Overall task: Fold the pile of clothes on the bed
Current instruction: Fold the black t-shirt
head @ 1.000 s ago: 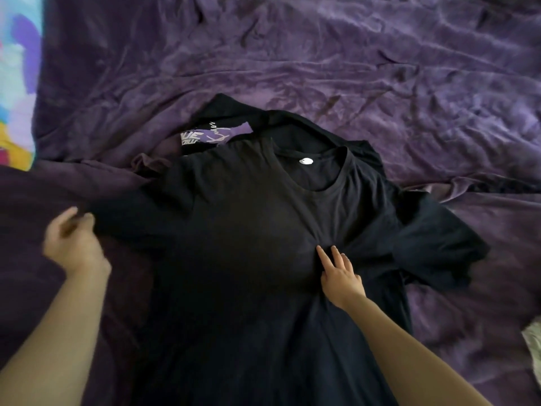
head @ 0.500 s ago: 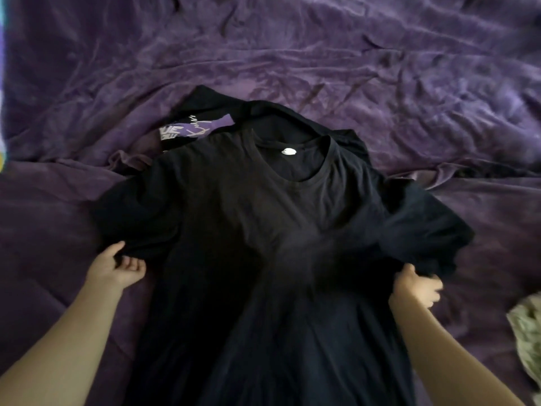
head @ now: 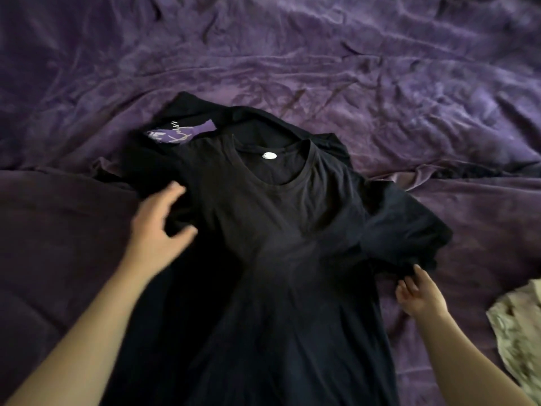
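Note:
A black T-shirt (head: pixel 263 244) lies front up on the purple bed cover, its neckline with a white label toward the far side. My left hand (head: pixel 158 230) is blurred and grips the shirt's left sleeve, which is drawn in over the chest. At the lower hem of the right sleeve (head: pixel 409 230), my right hand (head: pixel 418 291) pinches the fabric; that sleeve still lies spread out to the side. The shirt's bottom runs out of view below.
Under the T-shirt's top left lies another black garment with a purple printed patch (head: pixel 181 133). A pale patterned cloth (head: pixel 518 326) sits at the right edge. The rumpled purple bed cover (head: pixel 351 68) stretches all around.
My left hand has moved right and away from me, carrying the left sleeve in over the shirt. My right hand has stayed at the right sleeve's hem.

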`<state>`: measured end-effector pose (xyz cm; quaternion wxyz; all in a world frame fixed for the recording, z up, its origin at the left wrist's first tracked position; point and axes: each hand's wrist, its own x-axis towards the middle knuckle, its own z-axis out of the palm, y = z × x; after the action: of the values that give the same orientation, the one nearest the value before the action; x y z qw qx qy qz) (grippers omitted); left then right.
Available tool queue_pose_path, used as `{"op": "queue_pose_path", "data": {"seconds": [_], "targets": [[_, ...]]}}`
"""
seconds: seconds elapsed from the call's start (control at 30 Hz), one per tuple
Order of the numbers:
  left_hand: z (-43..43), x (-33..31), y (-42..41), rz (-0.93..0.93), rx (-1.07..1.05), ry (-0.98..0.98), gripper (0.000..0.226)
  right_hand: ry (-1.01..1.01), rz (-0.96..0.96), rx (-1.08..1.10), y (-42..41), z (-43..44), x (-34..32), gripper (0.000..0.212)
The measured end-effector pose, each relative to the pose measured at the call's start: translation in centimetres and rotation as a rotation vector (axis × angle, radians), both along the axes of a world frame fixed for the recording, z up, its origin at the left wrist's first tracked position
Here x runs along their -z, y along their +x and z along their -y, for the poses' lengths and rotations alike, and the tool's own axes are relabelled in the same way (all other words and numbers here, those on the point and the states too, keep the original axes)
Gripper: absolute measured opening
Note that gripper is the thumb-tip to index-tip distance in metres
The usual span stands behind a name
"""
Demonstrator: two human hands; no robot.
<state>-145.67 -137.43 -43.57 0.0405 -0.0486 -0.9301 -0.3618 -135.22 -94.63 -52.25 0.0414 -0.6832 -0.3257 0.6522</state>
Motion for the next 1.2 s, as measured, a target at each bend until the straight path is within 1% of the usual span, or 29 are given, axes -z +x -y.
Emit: {"op": "queue_pose_path", "data": {"seconds": [0.03,0.07,0.1,0.13,0.17,0.2,0.23,0.27,0.3,0.37,0.4,0.47,0.5,0.53,0.57,0.6,0.63,0.67,0.7,0.73,0.77,0.8,0.9,0.97,1.0,1.03,1.1,1.13,1.2], "targets": [[-0.3,2.4,0.4,0.051,0.095,-0.158,0.075,0.007,0.002,0.002,-0.2,0.1,-0.2,0.011],[0.2,3.6,1.0,0.224,0.120,-0.322,0.088,0.036,0.013,-0.006,-0.5,0.2,-0.5,0.017],[0.4,4.7,1.7,0.348,0.117,-0.397,0.096,0.060,-0.001,-0.024,-1.0,0.5,-1.0,0.019],[0.8,5.3,2.3,0.434,0.061,-0.434,0.098,0.122,-0.012,-0.017,-1.5,0.8,-1.4,0.017],[1.4,6.1,2.8,0.471,-0.021,-0.453,0.096,0.224,-0.025,-0.029,-2.2,1.2,-2.1,0.008],[1.4,6.0,3.3,0.503,-0.061,-0.472,0.094,0.367,-0.051,-0.051,-2.8,1.7,-2.8,0.007],[1.7,6.5,3.9,0.520,-0.063,-0.480,0.092,0.491,-0.084,-0.096,-3.5,2.5,-3.8,0.012],[2.0,6.5,4.1,0.551,-0.054,-0.483,0.089,0.621,-0.129,-0.189,-4.1,3.3,-4.4,0.009],[2.4,6.7,4.2,0.622,-0.039,-0.500,0.087,0.751,-0.151,-0.345,-4.6,4.4,-5.2,0.003],[3.1,6.6,4.1,0.677,-0.021,-0.489,0.082,1.013,-0.169,-0.757,-5.1,6.7,-6.2,0.013],[3.4,6.6,4.2,0.691,0.007,-0.474,0.081,1.150,-0.247,-0.984,-5.0,7.9,-6.4,0.018],[4.4,6.7,4.1,0.734,0.028,-0.387,0.079,1.386,-0.510,-1.482,-4.4,9.8,-5.9,0.016],[4.8,6.7,3.9,0.746,0.008,-0.288,0.076,1.462,-0.573,-1.721,-3.8,10.2,-5.3,0.014],[5.0,6.6,3.7,0.755,-0.054,-0.134,0.071,1.500,-0.562,-1.932,-3.2,10.2,-4.2,0.018],[5.2,6.4,3.4,0.754,-0.157,0.070,0.065,1.501,-0.469,-2.093,-2.7,10.1,-3.3,0.030],[5.2,6.1,3.1,0.762,-0.281,0.293,0.058,1.454,-0.362,-2.185,-2.5,9.9,-2.5,0.045],[5.1,5.8,2.6,0.753,-0.406,0.510,0.054,1.377,-0.256,-2.182,-2.5,9.8,-2.3,0.056],[5.1,5.6,2.1,0.748,-0.515,0.672,0.052,1.326,-0.178,-2.069,-2.9,9.7,-2.4,0.060],[5.1,5.7,1.5,0.749,-0.589,0.761,0.052,1.267,-0.086,-1.936,-3.6,9.5,-2.3,0.060],[5.2,5.9,0.9,0.763,-0.634,0.790,0.054,1.198,0.012,-1.832,-4.4,9.4,-2.3,0.058],[5.3,5.9,0.4,0.775,-0.656,0.790,0.055,1.123,0.094,-1.786,-5.4,9.3,-2.4,0.057],[5.4,6.2,-0.1,0.781,-0.670,0.772,0.055,1.105,0.141,-1.766,-6.4,9.2,-2.4,0.057],[5.2,6.3,-1.7,0.712,-0.681,0.708,0.054,1.181,0.227,-1.755,-9.9,8.8,-2.8,0.056],[5.0,6.1,-3.5,0.651,-0.693,0.745,0.052,1.166,0.317,-1.829,-12.3,8.4,-2.9,0.055],[5.0,6.0,-4.6,0.634,-0.703,0.795,0.048,1.121,0.354,-1.855,-13.3,8.3,-2.8,0.054],[4.8,5.8,-5.8,0.625,-0.696,0.842,0.039,1.069,0.388,-1.852,-14.3,8.1,-2.7,0.054],[4.5,5.5,-7.9,0.620,-0.650,0.869,0.015,0.967,0.435,-1.742,-15.9,7.3,-2.3,0.053],[4.4,5.5,-8.9,0.619,-0.628,0.857,0.013,0.913,0.450,-1.693,-16.5,6.9,-2.1,0.054],[4.3,5.5,-10.4,0.621,-0.634,0.846,0.015,0.821,0.479,-1.682,-17.5,6.2,-1.8,0.055]]}}
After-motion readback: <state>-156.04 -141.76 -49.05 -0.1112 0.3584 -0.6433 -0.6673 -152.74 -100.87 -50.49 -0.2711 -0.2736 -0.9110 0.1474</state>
